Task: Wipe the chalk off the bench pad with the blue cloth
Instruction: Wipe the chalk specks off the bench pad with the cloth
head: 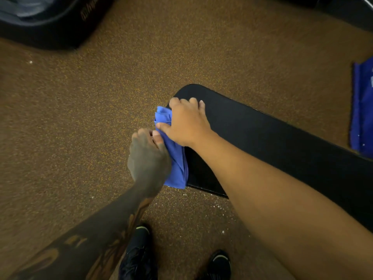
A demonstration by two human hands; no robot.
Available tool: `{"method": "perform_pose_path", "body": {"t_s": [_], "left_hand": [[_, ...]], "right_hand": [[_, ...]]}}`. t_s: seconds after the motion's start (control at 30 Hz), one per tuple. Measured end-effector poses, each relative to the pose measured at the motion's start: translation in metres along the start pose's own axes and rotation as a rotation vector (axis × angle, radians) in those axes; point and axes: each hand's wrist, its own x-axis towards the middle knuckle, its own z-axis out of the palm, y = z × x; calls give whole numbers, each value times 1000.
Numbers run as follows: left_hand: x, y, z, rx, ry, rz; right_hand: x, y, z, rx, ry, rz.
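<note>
Blue cloth at bench pad end, in both hands' clenched grip.

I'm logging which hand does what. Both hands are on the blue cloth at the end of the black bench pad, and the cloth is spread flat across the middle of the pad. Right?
Not quite. The head view shows both the left hand and right hand on the blue cloth, but it is bunched and draped over the end edge of the black bench pad, not spread flat across its middle.

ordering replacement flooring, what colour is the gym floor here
Brown with fine orange-yellow flecks, the floor shows best in the head view.
</note>
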Motion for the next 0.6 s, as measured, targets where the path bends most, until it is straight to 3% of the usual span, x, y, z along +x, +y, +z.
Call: {"method": "perform_pose_path", "body": {"t_s": [0.2,0.3,0.43,0.6], "left_hand": [[-5,1,-1,109,25,36],[-8,3,-7,175,3,43],[-14,-4,-13,435,-66,109],[-15,-3,-14,462,-86,181]], "right_hand": [[4,20,-26,-64,-110,56],[-7,28,-31,129,-104,47],[-13,38,-41,393,-163,45],[-13,44,-47,477,-226,-46]]}}
